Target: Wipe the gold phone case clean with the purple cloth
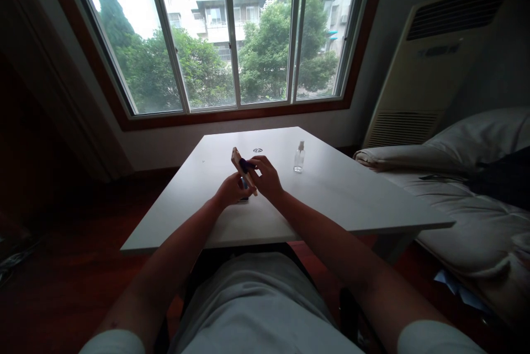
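Observation:
My left hand point(231, 190) is closed around the lower part of a gold-coloured smartphone point(236, 158), which is tilted above the white table. In my right hand point(265, 177), a small dark purple-blue cloth-like piece point(245, 165) is pinched between the fingers and presses against the phone's face. Its exact kind is hard to make out. Under my hands, a dark flat object point(243, 200) lies on the table, mostly hidden. A clear spray bottle point(298, 158) stands upright on the table to the right of my hands.
The white table point(339, 199) spans the space before me. A small dark ring-shaped item point(257, 150) lies beyond my hands. Behind the table is a wide window point(236, 108). A pale sofa point(447, 232) and a standing air conditioner point(430, 61) are on the right.

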A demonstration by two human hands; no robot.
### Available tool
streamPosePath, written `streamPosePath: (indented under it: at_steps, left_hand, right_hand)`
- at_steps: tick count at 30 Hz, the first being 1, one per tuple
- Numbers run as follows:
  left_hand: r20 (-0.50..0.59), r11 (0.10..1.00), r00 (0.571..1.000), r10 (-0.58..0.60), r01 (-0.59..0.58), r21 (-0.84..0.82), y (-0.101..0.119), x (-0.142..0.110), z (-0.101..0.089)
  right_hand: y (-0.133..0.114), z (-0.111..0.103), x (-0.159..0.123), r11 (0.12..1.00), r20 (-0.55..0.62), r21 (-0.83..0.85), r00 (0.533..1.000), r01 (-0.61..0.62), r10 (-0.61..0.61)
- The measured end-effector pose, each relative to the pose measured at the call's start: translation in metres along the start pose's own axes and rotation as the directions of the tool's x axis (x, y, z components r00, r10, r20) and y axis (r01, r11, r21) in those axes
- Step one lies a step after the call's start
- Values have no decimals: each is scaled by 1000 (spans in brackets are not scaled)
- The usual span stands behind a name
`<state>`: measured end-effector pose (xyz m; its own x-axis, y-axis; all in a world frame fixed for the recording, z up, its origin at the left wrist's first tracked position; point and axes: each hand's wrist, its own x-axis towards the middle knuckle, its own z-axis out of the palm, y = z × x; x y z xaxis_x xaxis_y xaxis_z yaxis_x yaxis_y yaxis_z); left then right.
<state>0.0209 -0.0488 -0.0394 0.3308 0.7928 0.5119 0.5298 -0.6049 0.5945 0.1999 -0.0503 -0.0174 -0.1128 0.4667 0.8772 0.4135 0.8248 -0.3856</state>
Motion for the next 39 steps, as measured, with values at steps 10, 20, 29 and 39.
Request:
streamPosePath:
  at_steps: [10, 20, 29, 39]
  left_hand:
    - [6, 1000, 1000, 17, -17, 0, 0, 0, 0]
    - [-67, 1000, 998, 21, -22, -18, -4, 1, -4]
    - [-172, 986, 985, 28, -56, -160, -12, 1, -2]
    - [-139, 985, 979, 146, -131, 109, -14, 5, -2]
  right_hand:
    - [8, -2, 0, 979, 116, -164, 988, 124, -105]
    - [18, -2, -2, 965, 187, -219, 977, 147, -106]
    - [18, -1, -2, 909, 267, -415, 959, 23, 97]
    - [8, 0, 1, 826, 283, -562, 926, -50, 249]
